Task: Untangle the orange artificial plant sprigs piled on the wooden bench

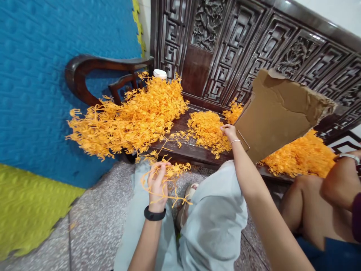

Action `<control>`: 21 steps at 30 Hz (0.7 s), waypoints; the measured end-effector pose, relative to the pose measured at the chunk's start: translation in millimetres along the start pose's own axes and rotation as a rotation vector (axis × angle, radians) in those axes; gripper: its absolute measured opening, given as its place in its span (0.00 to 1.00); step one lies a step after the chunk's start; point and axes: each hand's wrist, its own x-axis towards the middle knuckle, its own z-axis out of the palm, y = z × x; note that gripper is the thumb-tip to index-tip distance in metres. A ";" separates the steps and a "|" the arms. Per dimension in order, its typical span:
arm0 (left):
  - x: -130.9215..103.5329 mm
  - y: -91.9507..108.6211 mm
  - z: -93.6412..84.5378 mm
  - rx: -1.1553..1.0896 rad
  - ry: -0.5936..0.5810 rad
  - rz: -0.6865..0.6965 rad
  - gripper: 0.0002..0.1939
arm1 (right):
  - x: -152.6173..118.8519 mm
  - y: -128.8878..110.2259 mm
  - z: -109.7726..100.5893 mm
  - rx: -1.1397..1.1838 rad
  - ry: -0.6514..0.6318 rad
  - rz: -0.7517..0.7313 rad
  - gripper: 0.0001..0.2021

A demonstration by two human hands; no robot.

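Right arm (pixel 262 199) stretched to small pile (pixel 207 130) at bench's (pixel 179 123) front edge; grip of right hand (pixel 229 131) cannot be told. Orange sprig (pixel 176 171), held in left hand (pixel 158 184), could be snagged by branching tips; big heap (pixel 135 116) over left corner, spilled if brushed.

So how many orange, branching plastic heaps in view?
4 visible: large left heap, middle heap, partial heap by the brown cardboard sheet's left edge, right heap; last two may join behind cardboard.
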 end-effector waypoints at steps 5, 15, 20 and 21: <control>0.3 -3.5 -0.3 -0.004 -0.035 -0.019 0.10 | -4.8 10.0 -5.3 -0.056 -0.026 0.182 0.09; 0.5 -4.9 1.9 0.032 -0.038 -0.017 0.11 | -15.3 -26.1 -3.2 -0.138 -0.140 0.072 0.08; 2.0 -6.8 0.5 0.031 -0.017 -0.018 0.12 | -59.7 -71.8 4.8 0.113 -0.653 -0.262 0.11; 2.2 -7.1 -0.1 0.037 -0.009 -0.013 0.13 | -71.7 -80.6 7.0 0.131 -0.788 -0.318 0.12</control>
